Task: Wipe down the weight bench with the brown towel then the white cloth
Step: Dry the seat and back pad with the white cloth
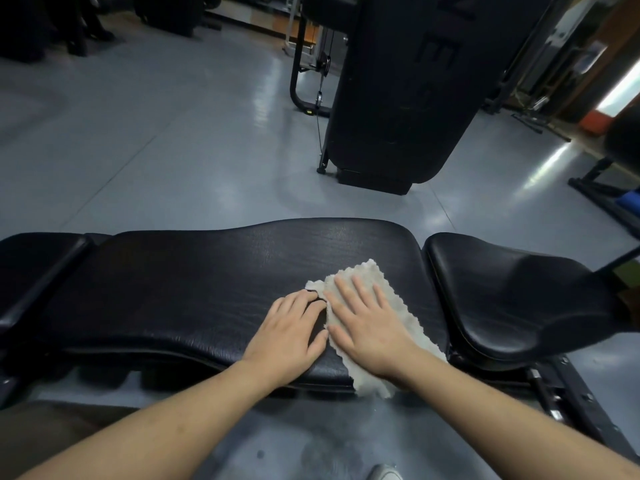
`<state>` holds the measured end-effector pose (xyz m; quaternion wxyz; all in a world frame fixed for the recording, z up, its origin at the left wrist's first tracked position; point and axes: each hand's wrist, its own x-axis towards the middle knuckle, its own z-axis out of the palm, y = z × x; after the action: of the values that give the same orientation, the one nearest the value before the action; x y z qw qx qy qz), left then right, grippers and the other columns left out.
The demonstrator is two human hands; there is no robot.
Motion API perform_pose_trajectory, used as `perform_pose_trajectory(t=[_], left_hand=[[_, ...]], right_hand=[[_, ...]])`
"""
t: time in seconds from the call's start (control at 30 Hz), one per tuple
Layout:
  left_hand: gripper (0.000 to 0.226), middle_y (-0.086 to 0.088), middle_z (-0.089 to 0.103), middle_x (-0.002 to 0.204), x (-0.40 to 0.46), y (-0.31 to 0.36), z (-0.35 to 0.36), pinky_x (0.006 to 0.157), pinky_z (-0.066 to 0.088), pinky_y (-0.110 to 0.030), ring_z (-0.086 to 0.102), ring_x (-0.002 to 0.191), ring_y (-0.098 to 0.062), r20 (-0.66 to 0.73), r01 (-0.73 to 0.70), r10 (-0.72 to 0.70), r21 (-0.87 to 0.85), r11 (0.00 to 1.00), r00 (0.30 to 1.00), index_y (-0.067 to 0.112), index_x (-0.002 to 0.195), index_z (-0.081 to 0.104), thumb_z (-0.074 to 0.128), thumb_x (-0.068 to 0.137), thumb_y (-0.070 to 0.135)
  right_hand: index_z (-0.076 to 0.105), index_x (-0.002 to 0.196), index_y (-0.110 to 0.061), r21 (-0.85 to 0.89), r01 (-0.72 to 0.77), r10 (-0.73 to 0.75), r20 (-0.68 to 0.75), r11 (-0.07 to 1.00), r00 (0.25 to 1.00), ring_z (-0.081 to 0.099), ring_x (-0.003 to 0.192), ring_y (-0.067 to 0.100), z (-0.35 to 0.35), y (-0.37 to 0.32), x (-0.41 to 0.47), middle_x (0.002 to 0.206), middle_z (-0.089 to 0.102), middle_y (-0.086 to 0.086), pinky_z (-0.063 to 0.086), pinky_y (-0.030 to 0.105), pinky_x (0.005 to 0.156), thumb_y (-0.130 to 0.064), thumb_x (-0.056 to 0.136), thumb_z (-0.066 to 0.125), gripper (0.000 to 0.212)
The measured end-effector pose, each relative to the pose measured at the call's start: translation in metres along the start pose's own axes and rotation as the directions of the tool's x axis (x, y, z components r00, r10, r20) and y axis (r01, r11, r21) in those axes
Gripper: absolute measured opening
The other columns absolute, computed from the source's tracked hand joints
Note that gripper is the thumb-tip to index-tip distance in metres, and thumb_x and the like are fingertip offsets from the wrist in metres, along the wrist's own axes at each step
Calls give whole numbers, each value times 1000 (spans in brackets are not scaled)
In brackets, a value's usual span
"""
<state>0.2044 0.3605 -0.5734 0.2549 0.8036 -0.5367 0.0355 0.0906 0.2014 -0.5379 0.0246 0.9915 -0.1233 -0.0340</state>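
Note:
The black padded weight bench (pixel 194 289) runs left to right across the view, with a separate seat pad (pixel 512 299) at its right end. A pale, off-white cloth (pixel 398 299) with wavy edges lies spread on the right part of the long pad and hangs over its near edge. My right hand (pixel 367 323) lies flat on the cloth, fingers spread. My left hand (pixel 291 334) rests on the pad just left of it, its fingertips touching the cloth's left corner. No brown towel shows.
A large black machine column (pixel 398 91) stands on the grey floor beyond the bench. Black frames and equipment fill the right side (pixel 602 188) and far left. The bench's metal frame (pixel 568 403) sticks out at lower right. A shoe tip (pixel 384 472) shows at the bottom.

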Motion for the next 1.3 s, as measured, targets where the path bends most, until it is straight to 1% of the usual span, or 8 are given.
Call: perform_pose_trajectory(t=[0.13, 0.23, 0.33, 0.5, 0.7, 1.03, 1.17, 1.3], left_hand=[[45, 2, 50, 136, 0, 0, 0, 112, 29, -33, 44, 129, -18, -24, -2, 2, -8, 1000, 1000, 19, 131, 55, 44, 95, 43], [45, 0, 50, 134, 0, 1, 0, 111, 29, -33, 44, 127, -19, -26, -1, 1, -11, 1000, 1000, 18, 129, 55, 44, 93, 42], [49, 0, 49, 135, 1, 2, -1, 113, 24, -31, 42, 129, -19, -12, 5, -5, -17, 1000, 1000, 16, 132, 54, 42, 93, 43], [50, 1, 48, 135, 1, -1, 2, 113, 22, -31, 42, 130, -18, -19, 5, -5, -6, 1000, 1000, 16, 132, 54, 42, 93, 44], [48, 0, 50, 132, 3, 0, 3, 111, 26, -33, 45, 128, -20, -33, 8, -9, -8, 1000, 999, 17, 129, 56, 47, 90, 43], [47, 1, 51, 130, 2, 0, 2, 109, 29, -32, 46, 124, -19, -34, 10, -11, -17, 1000, 999, 17, 127, 57, 47, 89, 43], [48, 0, 51, 131, 2, -2, 1, 110, 29, -32, 46, 125, -20, -17, 14, -14, -17, 1000, 1000, 17, 128, 57, 45, 90, 44], [43, 2, 51, 131, 0, -2, -2, 109, 28, -29, 45, 126, -18, -5, -11, 11, -37, 999, 1000, 19, 126, 57, 44, 94, 44]], right_hand=[[11, 161, -32, 1, 55, -55, 68, 999, 996, -11, 155, 23, -10, 9, 9, 170, -5, -4, -3, 50, 124, -63, 92, 3, 77], [11, 160, -40, 0, 72, -72, 68, 997, 995, -10, 155, 20, -14, 16, 25, 170, -3, -8, -2, 48, 124, -64, 93, 0, 72], [10, 159, -41, -30, 54, -52, 67, 998, 996, -6, 156, 20, -14, 24, 47, 170, 0, -8, 1, 48, 124, -64, 92, -2, 73], [11, 159, -42, 11, -67, 66, 50, 998, 997, -6, 155, 18, -16, 29, 89, 169, 0, -10, -1, 46, 124, -65, 87, -5, 78], [12, 159, -38, 9, -207, 206, 53, 978, 977, -7, 155, 22, -15, 34, 128, 170, -2, -5, 0, 51, 124, -56, 103, 15, 59], [9, 160, -34, 57, -365, 363, 40, 929, 931, -10, 155, 26, -9, 25, 138, 170, -5, -1, -5, 53, 123, -54, 103, 13, 61], [6, 161, -30, 33, -348, 347, 39, 937, 937, -11, 155, 30, -6, 11, 117, 170, -6, 3, -4, 54, 123, -53, 104, 11, 62], [4, 161, -30, -5, -246, 246, 46, 969, 968, -10, 155, 29, -2, -5, 85, 170, -6, 4, -2, 53, 123, -53, 103, 9, 62]])
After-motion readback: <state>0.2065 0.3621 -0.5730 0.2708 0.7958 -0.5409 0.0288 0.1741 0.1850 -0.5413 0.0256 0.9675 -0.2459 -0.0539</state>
